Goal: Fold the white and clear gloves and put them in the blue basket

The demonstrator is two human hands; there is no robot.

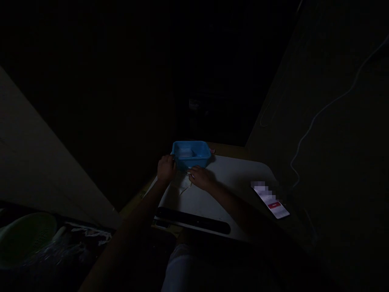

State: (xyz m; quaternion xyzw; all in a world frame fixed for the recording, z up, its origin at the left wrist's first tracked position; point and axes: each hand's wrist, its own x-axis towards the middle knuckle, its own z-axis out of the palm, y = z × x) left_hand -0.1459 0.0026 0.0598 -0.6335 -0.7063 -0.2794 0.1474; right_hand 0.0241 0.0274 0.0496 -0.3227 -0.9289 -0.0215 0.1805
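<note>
- Phone (pixel 270 200), right: lit screen, red button, writing unreadable
- White desk (pixel 226 176), black strip (pixel 194 220) near its edge, dark room
- Left hand (pixel 166 168) and right hand (pixel 201 177) apart, at a thin pale piece (pixel 183 184) before a blue tub (pixel 193 163); grip too dark to tell

A white tabletop (pixel 234 174) with a black strip (pixel 209 224) near its front edge carries a blue basin (pixel 199 163) — and, rightward, a lit phone (pixel 275 207).

No legible text; perhaps tiny lettering on a red bar (pixel 274 205) on the phone (pixel 281 212)
</note>
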